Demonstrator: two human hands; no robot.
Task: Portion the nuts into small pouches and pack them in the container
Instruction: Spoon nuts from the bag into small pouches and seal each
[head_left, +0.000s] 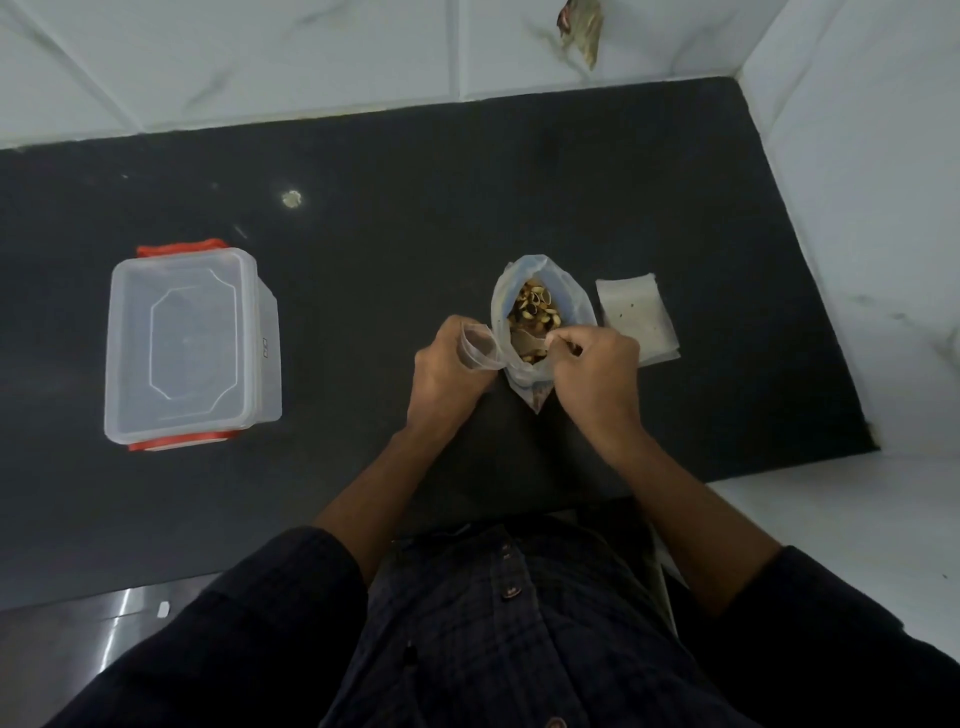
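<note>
Dark checked sleeves (291, 597) frame 2 bare forearms reaching over the black counter (363, 218). Left hand (452, 364) curls around a small clear pouch (480, 347), holding its mouth open. Right hand (597, 369) is clenched with fingertips pinched at the rim of the crinkled plastic bag (540, 312), which holds pale shelled nuts (535, 309). Flat empty pouches (636, 317) lie just beside it. Well apart to the left sits the lidded translucent container (182, 343) with red clips.
</note>
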